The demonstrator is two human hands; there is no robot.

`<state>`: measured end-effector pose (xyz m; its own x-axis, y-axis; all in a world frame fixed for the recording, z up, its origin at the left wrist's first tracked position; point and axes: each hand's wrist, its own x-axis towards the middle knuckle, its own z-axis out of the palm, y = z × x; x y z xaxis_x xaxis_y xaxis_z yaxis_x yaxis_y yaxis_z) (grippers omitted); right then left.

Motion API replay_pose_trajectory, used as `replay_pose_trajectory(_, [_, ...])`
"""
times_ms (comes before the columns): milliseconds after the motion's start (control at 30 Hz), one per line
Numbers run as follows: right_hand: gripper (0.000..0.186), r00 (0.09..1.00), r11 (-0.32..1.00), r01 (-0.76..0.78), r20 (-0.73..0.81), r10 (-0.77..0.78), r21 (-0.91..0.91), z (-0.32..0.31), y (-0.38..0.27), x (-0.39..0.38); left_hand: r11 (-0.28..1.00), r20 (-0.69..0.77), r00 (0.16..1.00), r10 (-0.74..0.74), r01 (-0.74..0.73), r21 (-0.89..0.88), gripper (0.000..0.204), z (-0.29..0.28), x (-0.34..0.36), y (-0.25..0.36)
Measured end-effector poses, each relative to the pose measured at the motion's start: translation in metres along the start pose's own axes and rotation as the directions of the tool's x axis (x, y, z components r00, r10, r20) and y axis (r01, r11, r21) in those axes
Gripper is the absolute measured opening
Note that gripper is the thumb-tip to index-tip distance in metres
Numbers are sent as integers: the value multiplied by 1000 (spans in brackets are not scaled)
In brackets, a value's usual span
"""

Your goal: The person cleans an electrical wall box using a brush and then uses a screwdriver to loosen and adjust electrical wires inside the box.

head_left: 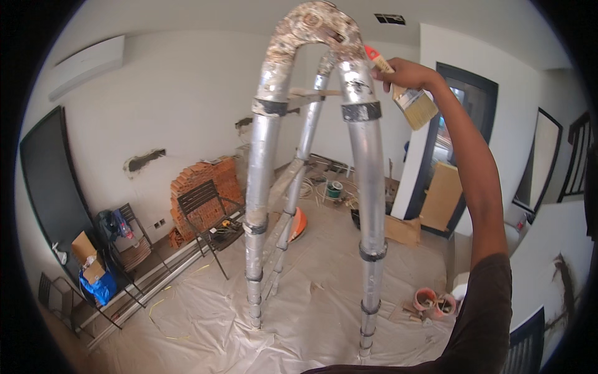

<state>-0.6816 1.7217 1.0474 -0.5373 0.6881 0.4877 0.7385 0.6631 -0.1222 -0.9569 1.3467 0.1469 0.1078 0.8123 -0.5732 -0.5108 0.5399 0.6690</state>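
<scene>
My right hand [408,73] is raised at the upper right, its fingers closed round the wooden handle of a wide flat paintbrush [419,112]. The red handle end points up and left, while the pale bristles slant down to the right. Close beside the hand stands a silver telescopic ladder [372,181], its curved top crusted with brown and white splatter. My fingertips are next to its right-hand tube; whether they touch it I cannot tell. No part of my left hand shows.
Plastic sheeting [305,330] covers the floor. Stacked bricks [199,193] lean by the left wall, near a dark folding chair [200,198]. A blue bag [99,288] and cardboard box [93,272] sit lower left. Pinkish buckets [425,298] stand lower right; an orange bowl-shaped thing [299,223] lies behind the ladder.
</scene>
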Motion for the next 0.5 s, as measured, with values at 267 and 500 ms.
replay_pose_trajectory(267, [44,795,250,141,-260,549,958,251,197,-299,874,3,959,-283,257,413,45,-4,64,53])
replay_pose_trajectory(500, [54,155,-631,280,614,774,724,632,-49,-922,362,-12,837,-547,250,898,43,23,119,27])
